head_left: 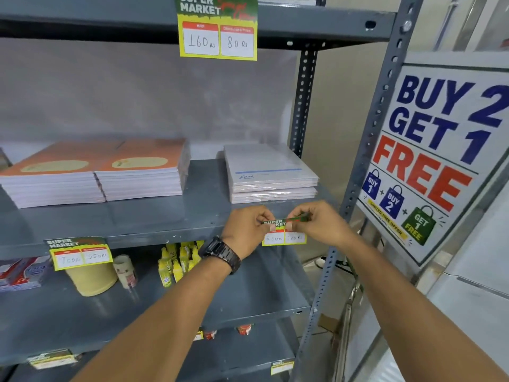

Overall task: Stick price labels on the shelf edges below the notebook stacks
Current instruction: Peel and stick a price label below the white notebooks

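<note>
A green and yellow price label (284, 234) hangs at the grey shelf edge (154, 235), right under the plastic-wrapped white notebook stack (271, 172). My left hand (246, 232), with a black watch on the wrist, pinches the label's top left corner. My right hand (319, 223) pinches its top right corner, where the label's upper part folds over the shelf lip. Two orange notebook stacks (95, 172) lie side by side further left on the same shelf. Below them a second price label (80, 253) is stuck on the edge.
Another price label (218, 27) hangs from the shelf above. The shelf below holds a tan tape roll (92, 279), a smaller tape roll (125, 270), yellow bottles (176, 261) and boxes (22, 272). A "Buy 2 Get 1 Free" poster (435, 153) stands right of the upright post (366, 150).
</note>
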### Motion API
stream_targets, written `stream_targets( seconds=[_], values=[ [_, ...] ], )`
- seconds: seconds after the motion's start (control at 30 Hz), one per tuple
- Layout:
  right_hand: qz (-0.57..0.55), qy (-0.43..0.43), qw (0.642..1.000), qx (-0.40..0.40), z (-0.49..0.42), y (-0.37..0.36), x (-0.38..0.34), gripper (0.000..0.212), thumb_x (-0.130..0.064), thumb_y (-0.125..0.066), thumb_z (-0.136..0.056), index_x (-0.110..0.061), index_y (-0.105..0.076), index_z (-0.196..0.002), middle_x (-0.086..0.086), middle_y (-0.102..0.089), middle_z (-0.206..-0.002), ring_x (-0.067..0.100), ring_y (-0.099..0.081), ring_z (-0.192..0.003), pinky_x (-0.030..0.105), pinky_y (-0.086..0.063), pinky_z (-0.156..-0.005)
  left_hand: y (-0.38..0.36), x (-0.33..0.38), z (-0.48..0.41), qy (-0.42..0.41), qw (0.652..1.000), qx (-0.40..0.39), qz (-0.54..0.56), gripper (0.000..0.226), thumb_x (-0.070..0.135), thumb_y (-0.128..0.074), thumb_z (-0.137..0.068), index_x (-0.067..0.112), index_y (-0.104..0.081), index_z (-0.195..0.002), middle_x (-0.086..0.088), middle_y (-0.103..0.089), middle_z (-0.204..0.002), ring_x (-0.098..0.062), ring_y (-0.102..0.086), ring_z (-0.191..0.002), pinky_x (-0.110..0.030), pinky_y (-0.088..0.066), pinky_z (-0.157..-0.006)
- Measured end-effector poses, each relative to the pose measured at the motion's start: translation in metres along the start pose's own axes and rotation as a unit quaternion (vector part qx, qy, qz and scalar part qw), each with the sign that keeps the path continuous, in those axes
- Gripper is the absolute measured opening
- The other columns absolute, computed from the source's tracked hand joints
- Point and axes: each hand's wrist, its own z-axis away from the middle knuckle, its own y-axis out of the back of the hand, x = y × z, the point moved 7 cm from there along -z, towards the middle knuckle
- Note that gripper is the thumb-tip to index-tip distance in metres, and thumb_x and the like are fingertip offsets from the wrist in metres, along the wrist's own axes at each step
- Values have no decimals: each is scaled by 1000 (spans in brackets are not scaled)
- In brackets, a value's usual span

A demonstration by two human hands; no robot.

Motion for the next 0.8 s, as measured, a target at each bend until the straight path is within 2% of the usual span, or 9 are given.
stream_targets(
  seconds=[0.13, 0.2, 0.27, 0.33, 0.43, 0.57, 0.7, 0.8],
  values=[
    [21, 8, 999, 47, 8, -9, 12, 15, -13, -78, -79, -20, -75, -93, -8, -73, -83, 7, -65, -77, 26, -53, -73, -5, -3, 7, -4, 999, 8, -38, 9, 19, -76, -77, 21, -72, -84, 3, -76, -82, -14, -69, -75, -27, -56, -71],
    [8, -1, 996, 89, 10, -9, 17, 23, -12, -81, -76, -24, -73, -94, -9, -69, -82, 7, -62, -75, 24, -51, -71, -5, -3, 6, -6, 998, 18, -52, 9, 20, -76, -77, 20, -73, -86, 1, -76, -84, -16, -69, -77, -33, -56, -73],
    [10, -4, 993, 117, 11, -10, 19, 22, -11, -82, -74, -24, -72, -89, -5, -69, -80, 9, -60, -72, 24, -49, -69, -6, -2, 5, -9, 997, 26, -73, 10, 20, -75, -77, 21, -72, -87, 1, -76, -86, -17, -69, -79, -35, -57, -73],
    [25, 1, 990, 137, 11, -12, 17, 19, -11, -82, -73, -21, -71, -84, 0, -71, -80, 11, -61, -72, 25, -51, -69, -8, -1, 5, -13, 995, 34, -92, 11, 19, -73, -77, 21, -71, -88, 1, -76, -88, -19, -68, -81, -36, -56, -73],
    [60, 8, 983, 174, 13, -8, 12, 19, -11, -84, -70, -17, -71, -82, 0, -67, -80, 8, -56, -69, 18, -46, -65, -10, 0, 5, -31, 991, 46, -123, 10, 19, -71, -77, 22, -69, -87, 1, -74, -89, -20, -67, -81, -36, -55, -72],
    [77, -8, 979, 188, 13, -7, 12, 20, -15, -86, -67, -17, -69, -77, -2, -67, -75, 15, -59, -70, 30, -51, -66, -11, 2, 5, -47, 982, 51, -175, 7, 23, -67, -80, 22, -65, -87, 1, -70, -89, -22, -63, -81, -36, -52, -68],
    [115, -46, 971, 203, 12, -4, 14, 23, -24, -85, -66, -23, -63, -73, -10, -62, -69, 13, -59, -68, 35, -53, -64, -6, 3, 4, -32, 972, 50, -225, 7, 31, -63, -82, 25, -60, -85, 5, -68, -90, -23, -63, -81, -34, -51, -64],
    [135, -42, 968, 207, 13, -2, 10, 26, -25, -86, -66, -23, -61, -73, -11, -57, -73, 13, -58, -72, 36, -52, -64, 1, 4, 2, -13, 967, 47, -249, 15, 38, -65, -79, 26, -56, -83, 6, -66, -88, -25, -62, -79, -31, -46, -61]
  ],
)
